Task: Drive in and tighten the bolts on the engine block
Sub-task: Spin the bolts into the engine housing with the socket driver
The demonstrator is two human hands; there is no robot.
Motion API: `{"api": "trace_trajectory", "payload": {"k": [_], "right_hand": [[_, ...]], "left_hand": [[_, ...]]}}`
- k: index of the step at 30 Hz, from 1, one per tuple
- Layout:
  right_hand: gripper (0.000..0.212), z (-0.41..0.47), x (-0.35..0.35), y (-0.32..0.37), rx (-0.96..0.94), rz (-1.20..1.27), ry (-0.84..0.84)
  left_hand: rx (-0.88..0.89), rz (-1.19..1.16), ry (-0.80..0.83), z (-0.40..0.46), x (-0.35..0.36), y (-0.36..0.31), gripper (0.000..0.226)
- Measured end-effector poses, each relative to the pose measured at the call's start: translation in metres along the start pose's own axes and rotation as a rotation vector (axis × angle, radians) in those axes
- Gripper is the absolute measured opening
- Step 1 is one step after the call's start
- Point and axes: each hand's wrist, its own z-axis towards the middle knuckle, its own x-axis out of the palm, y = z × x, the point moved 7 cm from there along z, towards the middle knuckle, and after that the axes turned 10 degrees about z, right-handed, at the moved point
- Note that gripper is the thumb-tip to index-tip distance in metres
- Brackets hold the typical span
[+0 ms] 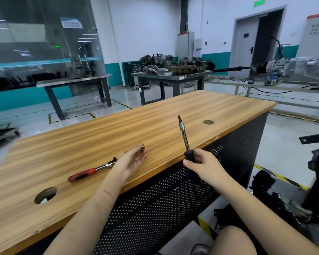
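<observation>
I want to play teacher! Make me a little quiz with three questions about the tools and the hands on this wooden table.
1. True or false: the red-handled ratchet lies on the wooden table.
2. Which hand grips the screwdriver-style driver? A) left hand B) right hand C) neither
3. Fill in: the left hand pinches a small metal ____ at its fingertips.

Key
1. True.
2. B: the right hand holds the black handle, the bit pointing up.
3. Socket, as far as its small size lets me tell.
</observation>
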Motion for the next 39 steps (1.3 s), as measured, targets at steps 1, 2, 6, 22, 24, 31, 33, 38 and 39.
{"api": "trace_trajectory", "payload": {"k": [1,2,6,22,24,31,33,38,39], "right_hand": [[0.018,-0.001,-0.002,-0.001,0.003,-0.008,0.001],[0.018,-0.001,-0.004,-0.002,0.003,-0.011,0.000],[0.010,-0.003,-0.009,-0.004,-0.011,-0.003,-0.004],[0.017,-0.014,-0.008,0.000,-0.094,-0.289,0.107],[0.025,-0.014,-0.003,0.003,-0.099,-0.321,0.134],[0.026,-0.016,0.004,0.005,-0.106,-0.307,0.166],[0.026,-0.017,0.003,0.007,-0.118,-0.308,0.162],[0.025,-0.019,0.001,0.010,-0.140,-0.289,0.155],[0.026,-0.019,0.001,0.011,-0.142,-0.296,0.159]], "left_hand": [[-0.018,0.020,0.012,0.001,-0.001,0.005,0.008],[-0.029,0.037,0.013,0.002,-0.002,0.008,0.008],[-0.048,0.029,-0.013,0.006,-0.005,0.012,0.011],[-0.061,-0.131,0.105,0.012,0.009,0.014,0.020],[-0.070,-0.136,0.159,0.015,0.019,0.009,0.019],[-0.023,-0.031,0.382,0.003,0.054,-0.009,0.058],[-0.023,-0.018,0.380,0.001,0.058,-0.010,0.068],[-0.003,0.022,0.370,-0.001,0.059,-0.009,0.077],[-0.006,0.028,0.366,-0.001,0.058,-0.009,0.071]]}}
